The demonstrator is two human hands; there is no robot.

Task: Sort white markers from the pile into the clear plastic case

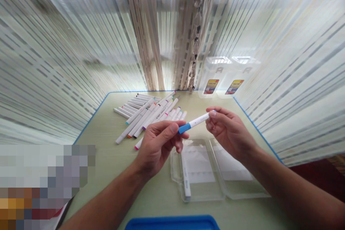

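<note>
Both of my hands are raised above the pale green table, holding a white double-ended marker with a blue cap (194, 123) between them. My left hand (159, 147) pinches the blue-capped end, and my right hand (229, 133) grips the white end with its fingertips. Below them lies an open transparent plastic case (199, 187), with a single white marker (185, 176) inside its left half. Several white markers with coloured ends (147, 118) lie in a loose heap on the table, just beyond my left hand.
Two transparent boxes with yellow and red labels (221, 77) stand at the far edge of the table. A blue plastic rim (172, 223) shows at the bottom. Striped sheer curtains (291, 61) hang beyond the table's blue-trimmed edges (256, 127). The lower left corner is pixelated.
</note>
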